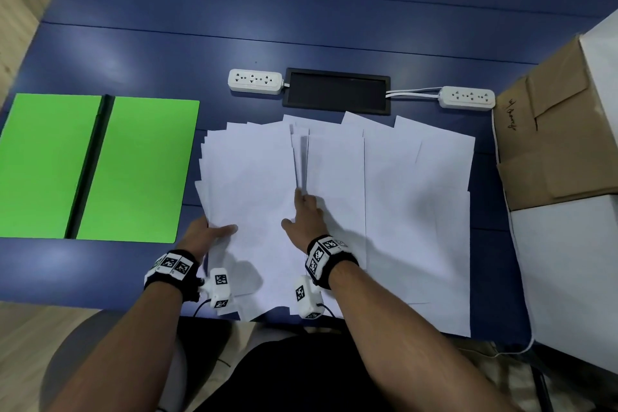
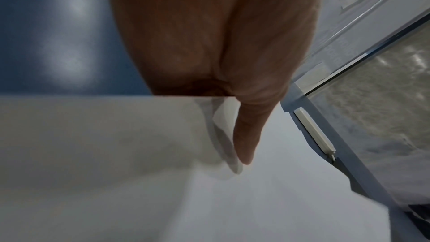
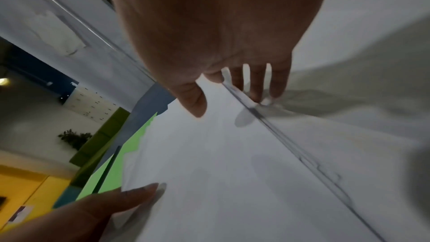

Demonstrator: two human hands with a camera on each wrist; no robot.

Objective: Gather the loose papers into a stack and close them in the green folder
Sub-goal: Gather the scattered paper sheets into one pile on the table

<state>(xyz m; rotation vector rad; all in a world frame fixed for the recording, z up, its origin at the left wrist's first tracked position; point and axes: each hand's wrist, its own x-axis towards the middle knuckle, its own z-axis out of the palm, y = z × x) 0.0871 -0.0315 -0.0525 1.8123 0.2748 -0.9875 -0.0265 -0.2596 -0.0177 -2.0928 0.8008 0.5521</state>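
Note:
The green folder (image 1: pixel 100 167) lies open and flat at the left of the blue table (image 1: pixel 301 27); its edge also shows in the right wrist view (image 3: pixel 111 178). Several loose white papers (image 1: pixel 401 211) fan across the middle. My left hand (image 1: pixel 207 234) pinches the left edge of the gathered sheets, thumb (image 2: pixel 249 135) on top and fingers hidden beneath the papers (image 2: pixel 116 154). My right hand (image 1: pixel 306 214) rests flat on the sheets; its straight fingertips (image 3: pixel 256 97) touch a raised paper edge, thumb spread apart.
Two white power strips (image 1: pixel 255 79) (image 1: pixel 466 97) flank a black cable hatch (image 1: pixel 336 90) behind the papers. A cardboard box (image 1: pixel 551 144) and a white box (image 1: pixel 568 278) stand at the right. The nearest sheets overhang the table's front edge.

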